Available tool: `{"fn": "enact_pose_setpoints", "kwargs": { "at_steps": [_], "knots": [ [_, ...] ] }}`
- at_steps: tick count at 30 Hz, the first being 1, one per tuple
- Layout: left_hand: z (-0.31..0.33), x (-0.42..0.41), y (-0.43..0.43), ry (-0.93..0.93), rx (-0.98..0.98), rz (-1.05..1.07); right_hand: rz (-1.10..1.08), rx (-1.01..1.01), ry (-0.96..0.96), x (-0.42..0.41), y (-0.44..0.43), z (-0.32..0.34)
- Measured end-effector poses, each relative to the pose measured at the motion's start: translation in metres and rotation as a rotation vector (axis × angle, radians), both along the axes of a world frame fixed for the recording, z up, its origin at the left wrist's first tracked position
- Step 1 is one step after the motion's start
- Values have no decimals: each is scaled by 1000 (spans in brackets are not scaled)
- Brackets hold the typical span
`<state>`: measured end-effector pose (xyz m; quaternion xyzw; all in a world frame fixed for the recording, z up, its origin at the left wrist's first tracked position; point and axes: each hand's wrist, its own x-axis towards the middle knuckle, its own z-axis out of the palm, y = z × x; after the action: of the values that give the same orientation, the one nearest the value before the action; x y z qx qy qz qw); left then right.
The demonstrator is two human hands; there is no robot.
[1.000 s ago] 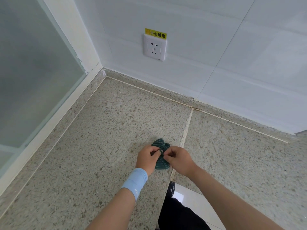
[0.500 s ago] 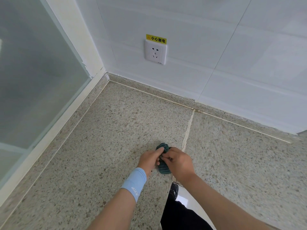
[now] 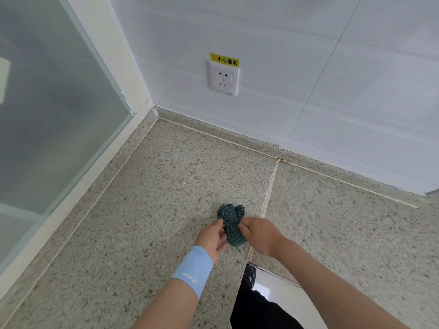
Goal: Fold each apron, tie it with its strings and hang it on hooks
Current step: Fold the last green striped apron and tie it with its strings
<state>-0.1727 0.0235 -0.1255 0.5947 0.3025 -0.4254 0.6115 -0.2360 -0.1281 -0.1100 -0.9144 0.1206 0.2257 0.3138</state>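
Observation:
A small dark green striped apron bundle (image 3: 231, 223) lies folded on the speckled stone counter (image 3: 154, 210), near the seam between two slabs. My left hand (image 3: 212, 236), with a light blue wristband, pinches the bundle's left side at its waist. My right hand (image 3: 257, 233) pinches the right side of the same waist, where a thin string wraps the cloth. The bundle's upper end fans out into two lobes beyond my fingers. A short string end pokes out below the bundle.
A white tiled wall with a power socket (image 3: 223, 78) and a yellow warning label stands behind the counter. A frosted glass panel (image 3: 47, 110) borders the left side. The counter's front edge and white floor (image 3: 278, 290) lie under my right forearm.
My hands have drawn slightly apart across the bundle's middle, and more of the green cloth shows between and above them. The view has tilted up a little.

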Motion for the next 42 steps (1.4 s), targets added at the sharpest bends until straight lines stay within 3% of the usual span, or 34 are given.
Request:
{"fn": "enact_pose_setpoints", "kwargs": {
  "at_steps": [6, 9, 13, 28, 32, 36, 39, 42],
  "knots": [
    [-2, -8, 0, -35, 1, 44, -338, 231, 166, 11, -9, 2],
    [0, -8, 1, -78, -96, 121, -365, 286, 239, 21, -2, 7],
    [1, 0, 4, -55, -203, 191, -590, 483, 211, 27, 3, 1],
    [-13, 33, -3, 188, -122, 257, -707, 533, 207, 31, -1, -17],
    [-2, 32, -1, -72, 25, 90, -697, 407, 209, 35, 3, -19],
    [5, 35, 9, -389, 223, -137, -662, 528, 234, 40, 8, -12],
    [12, 31, 16, -419, 190, -266, -677, 560, 205, 42, 14, -3],
    [32, 26, 19, -474, 72, -234, -708, 625, 121, 38, 17, 15]
  ]
}}
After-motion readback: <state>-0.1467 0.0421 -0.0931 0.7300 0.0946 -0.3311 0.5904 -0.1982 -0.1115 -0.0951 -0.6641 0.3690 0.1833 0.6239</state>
